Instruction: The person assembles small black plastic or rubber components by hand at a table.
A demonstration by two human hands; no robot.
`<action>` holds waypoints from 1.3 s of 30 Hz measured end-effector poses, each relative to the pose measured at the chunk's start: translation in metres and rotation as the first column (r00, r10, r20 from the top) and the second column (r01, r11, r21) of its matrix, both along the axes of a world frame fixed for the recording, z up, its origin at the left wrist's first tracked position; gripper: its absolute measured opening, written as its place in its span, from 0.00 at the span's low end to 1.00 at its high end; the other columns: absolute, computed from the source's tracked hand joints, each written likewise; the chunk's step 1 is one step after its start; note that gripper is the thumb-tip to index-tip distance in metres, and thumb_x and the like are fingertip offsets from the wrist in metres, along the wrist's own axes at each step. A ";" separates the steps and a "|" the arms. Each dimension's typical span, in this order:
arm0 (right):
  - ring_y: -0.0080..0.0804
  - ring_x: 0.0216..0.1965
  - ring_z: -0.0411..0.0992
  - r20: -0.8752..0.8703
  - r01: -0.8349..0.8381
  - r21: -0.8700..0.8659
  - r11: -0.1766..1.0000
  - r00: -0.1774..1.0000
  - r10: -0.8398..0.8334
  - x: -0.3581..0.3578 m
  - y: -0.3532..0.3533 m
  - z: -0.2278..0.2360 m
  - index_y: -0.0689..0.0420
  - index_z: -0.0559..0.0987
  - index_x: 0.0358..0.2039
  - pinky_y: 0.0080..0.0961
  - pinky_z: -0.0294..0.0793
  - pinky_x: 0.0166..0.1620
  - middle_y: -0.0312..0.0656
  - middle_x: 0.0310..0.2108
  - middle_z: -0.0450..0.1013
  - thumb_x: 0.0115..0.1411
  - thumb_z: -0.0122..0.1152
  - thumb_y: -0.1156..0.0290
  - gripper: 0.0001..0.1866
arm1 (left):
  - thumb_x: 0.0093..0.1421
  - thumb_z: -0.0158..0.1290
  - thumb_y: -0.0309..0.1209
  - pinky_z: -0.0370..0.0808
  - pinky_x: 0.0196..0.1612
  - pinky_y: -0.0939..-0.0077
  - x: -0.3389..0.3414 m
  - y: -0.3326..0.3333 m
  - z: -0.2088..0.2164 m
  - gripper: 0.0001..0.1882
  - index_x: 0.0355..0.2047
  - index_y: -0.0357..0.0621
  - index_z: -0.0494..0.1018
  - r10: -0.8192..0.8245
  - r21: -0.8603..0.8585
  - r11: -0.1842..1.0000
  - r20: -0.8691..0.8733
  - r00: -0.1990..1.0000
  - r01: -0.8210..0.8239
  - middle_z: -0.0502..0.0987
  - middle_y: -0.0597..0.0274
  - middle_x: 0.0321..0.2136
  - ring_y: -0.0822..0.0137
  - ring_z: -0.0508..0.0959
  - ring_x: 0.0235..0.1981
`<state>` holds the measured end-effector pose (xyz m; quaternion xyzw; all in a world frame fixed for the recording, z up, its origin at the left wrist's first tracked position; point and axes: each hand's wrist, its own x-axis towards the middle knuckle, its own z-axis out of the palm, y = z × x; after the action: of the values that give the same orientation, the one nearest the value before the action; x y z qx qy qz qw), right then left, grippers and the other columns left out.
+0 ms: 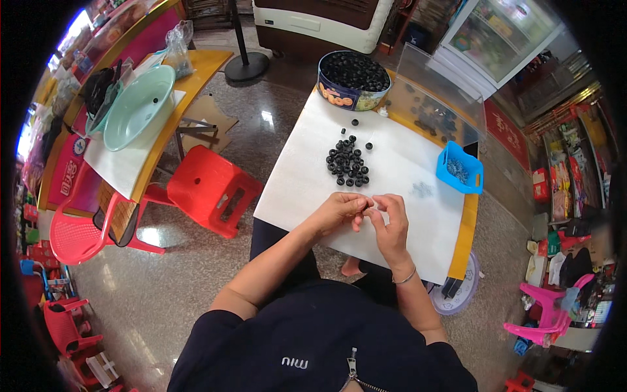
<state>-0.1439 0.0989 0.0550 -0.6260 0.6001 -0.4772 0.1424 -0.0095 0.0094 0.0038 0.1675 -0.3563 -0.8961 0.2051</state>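
Note:
My left hand [344, 210] and my right hand [392, 228] meet over the near part of the white-covered table [294, 189]. Thumb and fingers are pinched on both; whatever lies between them is too small and hidden to name. Just beyond is a pile of small black ring-like parts [346, 161], with a few strays farther off. Right of my hands lies a scatter of tiny greyish pieces [423, 189]. At the table's right edge, a blue plastic basket [475, 180] holds more tiny greyish pieces. A round tin [366, 101] full of black parts stands at the far edge.
A clear plastic sheet [424, 81] rises at the far right corner. To the left are a red stool [202, 186], a pink chair [78, 232] and a side table bearing a green basin [134, 117]. A lidded tub [467, 294] sits beneath the right edge.

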 end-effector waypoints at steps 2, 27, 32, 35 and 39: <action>0.34 0.37 0.70 0.049 0.057 -0.006 0.998 0.997 -0.057 0.002 -0.004 0.000 0.62 0.72 0.44 0.26 0.72 0.38 0.47 0.41 0.68 0.58 0.55 0.76 0.13 | 0.63 0.50 0.37 0.74 0.26 0.84 -0.001 0.002 0.000 0.18 0.43 0.32 0.72 0.018 0.004 1.000 0.009 1.000 -0.018 0.75 0.63 0.28 0.76 0.73 0.23; 0.26 0.35 0.69 0.776 0.026 0.254 0.967 0.592 -0.220 0.030 0.013 0.006 0.61 0.67 0.43 0.20 0.69 0.37 0.42 0.36 0.69 0.68 0.32 0.54 0.23 | 0.65 0.47 0.34 0.69 0.31 0.81 -0.021 0.065 0.032 0.11 0.44 0.42 0.69 0.323 -0.516 0.837 0.196 0.926 -0.183 0.73 0.67 0.28 0.76 0.71 0.28; 0.30 0.37 0.71 0.867 0.070 0.287 0.955 0.405 -0.291 0.028 0.014 0.003 0.63 0.67 0.41 0.25 0.71 0.44 0.44 0.33 0.72 0.68 0.34 0.54 0.23 | 0.65 0.44 0.33 0.71 0.36 0.69 -0.027 0.071 0.038 0.10 0.41 0.40 0.67 0.409 -0.723 0.684 0.267 0.873 -0.099 0.75 0.53 0.31 0.60 0.76 0.32; 0.28 0.30 0.70 0.785 0.111 0.234 0.966 0.565 -0.255 0.025 0.017 0.002 0.65 0.70 0.34 0.23 0.70 0.38 0.44 0.27 0.72 0.67 0.34 0.58 0.22 | 0.65 0.44 0.33 0.71 0.38 0.68 -0.032 0.079 0.041 0.10 0.42 0.40 0.65 0.447 -0.735 0.667 0.265 0.854 -0.121 0.75 0.50 0.31 0.58 0.76 0.33; 0.26 0.26 0.68 0.776 0.131 0.242 0.961 0.568 -0.273 0.022 0.015 0.020 0.64 0.71 0.29 0.22 0.68 0.35 0.42 0.23 0.71 0.66 0.35 0.60 0.21 | 0.65 0.43 0.32 0.72 0.36 0.66 -0.041 0.084 0.046 0.10 0.41 0.39 0.67 0.519 -0.728 0.647 0.204 0.830 -0.226 0.75 0.48 0.33 0.54 0.76 0.34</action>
<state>-0.1218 0.1141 0.0753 -0.2574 0.5743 -0.6718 0.3907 -0.0506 0.0932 0.0498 0.3293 -0.6473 -0.5862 0.3590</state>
